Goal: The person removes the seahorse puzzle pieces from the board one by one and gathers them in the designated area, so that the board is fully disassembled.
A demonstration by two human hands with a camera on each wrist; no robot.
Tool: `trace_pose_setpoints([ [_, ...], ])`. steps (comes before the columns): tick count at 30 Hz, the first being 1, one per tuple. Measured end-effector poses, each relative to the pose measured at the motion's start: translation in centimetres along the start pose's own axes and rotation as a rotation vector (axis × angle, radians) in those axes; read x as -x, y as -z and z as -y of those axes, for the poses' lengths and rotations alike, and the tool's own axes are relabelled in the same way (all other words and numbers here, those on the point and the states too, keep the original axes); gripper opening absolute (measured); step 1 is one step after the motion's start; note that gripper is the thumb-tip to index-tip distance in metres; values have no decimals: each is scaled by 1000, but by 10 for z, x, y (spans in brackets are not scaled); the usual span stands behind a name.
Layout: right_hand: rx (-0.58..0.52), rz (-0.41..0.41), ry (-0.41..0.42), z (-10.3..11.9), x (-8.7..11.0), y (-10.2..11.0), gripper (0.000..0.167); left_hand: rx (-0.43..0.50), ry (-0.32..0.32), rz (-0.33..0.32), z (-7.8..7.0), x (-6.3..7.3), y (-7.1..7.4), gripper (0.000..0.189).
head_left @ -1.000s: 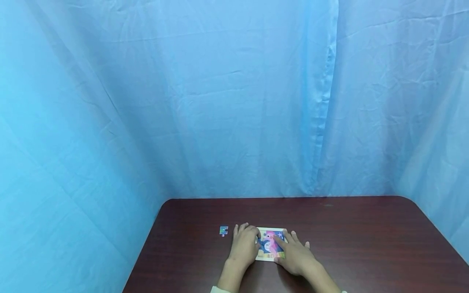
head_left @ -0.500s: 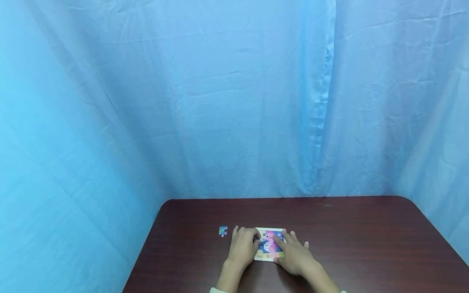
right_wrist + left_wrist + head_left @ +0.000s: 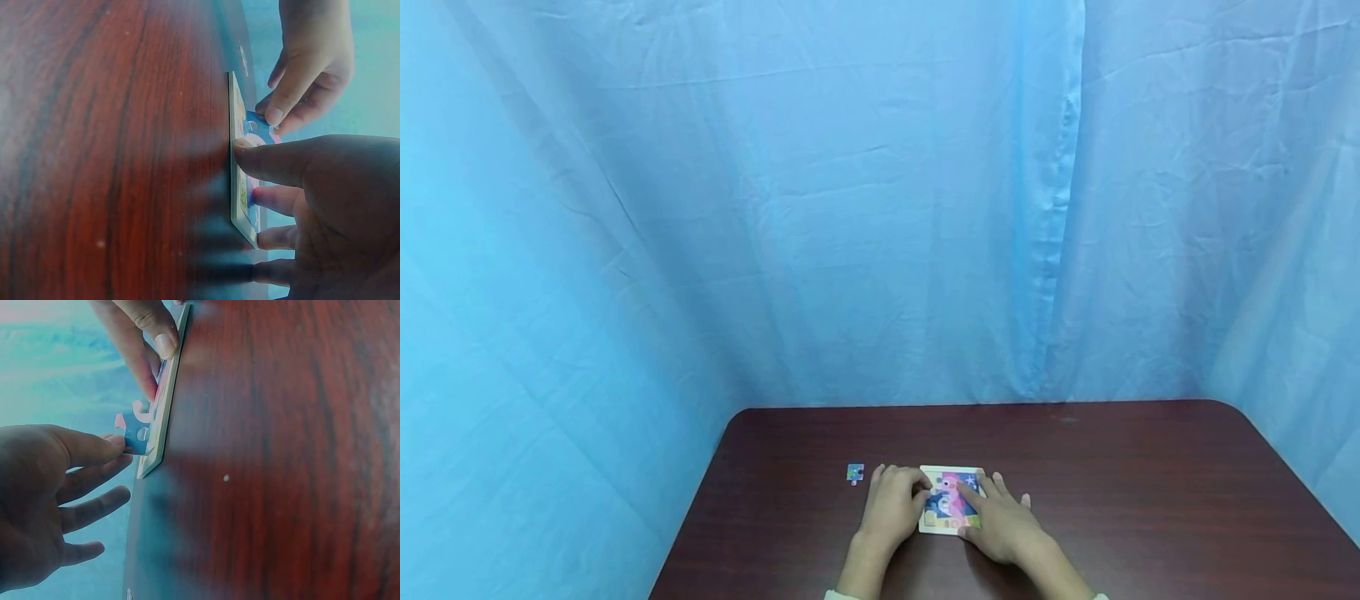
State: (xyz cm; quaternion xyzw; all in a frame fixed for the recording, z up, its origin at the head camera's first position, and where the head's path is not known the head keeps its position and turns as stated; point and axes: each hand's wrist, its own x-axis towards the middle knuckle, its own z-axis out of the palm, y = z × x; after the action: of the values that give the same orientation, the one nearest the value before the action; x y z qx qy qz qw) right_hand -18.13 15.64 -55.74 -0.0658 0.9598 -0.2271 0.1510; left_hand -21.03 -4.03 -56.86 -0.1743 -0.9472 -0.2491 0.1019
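Note:
A small jigsaw puzzle tray (image 3: pixel 951 468) with a pale frame and a pink-and-blue sea picture lies flat on the table. My left hand (image 3: pixel 889 507) is at its left side. Between thumb and index finger it pinches a blue puzzle piece (image 3: pixel 136 432) with pink parts, which stands tilted up with its lower edge at the tray; the other fingers are spread. My right hand (image 3: pixel 1006 523) rests on the tray's right part, its thumb (image 3: pixel 253 156) pressing by the near edge and its extended fingers touching the picture and far frame. That hand covers some of the picture.
A loose blue-green puzzle piece (image 3: pixel 855 472) with a pink knob lies on the table left of my left hand. The dark red-brown wooden table (image 3: pixel 1150 483) has rounded far corners. Light blue curtains (image 3: pixel 880 208) hang behind and at both sides.
My left hand has shifted slightly left and its fingers have drawn in, uncovering more of the tray's left side. The right hand stays in place on the tray.

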Motion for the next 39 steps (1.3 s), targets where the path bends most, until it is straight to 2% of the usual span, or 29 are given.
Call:
trace_pose_setpoints([
  [10,13,-11,7,-1,-1,-2,66,90,48,41,3,1,3,11],
  [25,9,-11,-1,-3,-2,-4,66,61,80,13,11,3,5,6],
  [39,8,4,-17,-3,-4,-4,66,45,109,-17,19,7,17,6],
])
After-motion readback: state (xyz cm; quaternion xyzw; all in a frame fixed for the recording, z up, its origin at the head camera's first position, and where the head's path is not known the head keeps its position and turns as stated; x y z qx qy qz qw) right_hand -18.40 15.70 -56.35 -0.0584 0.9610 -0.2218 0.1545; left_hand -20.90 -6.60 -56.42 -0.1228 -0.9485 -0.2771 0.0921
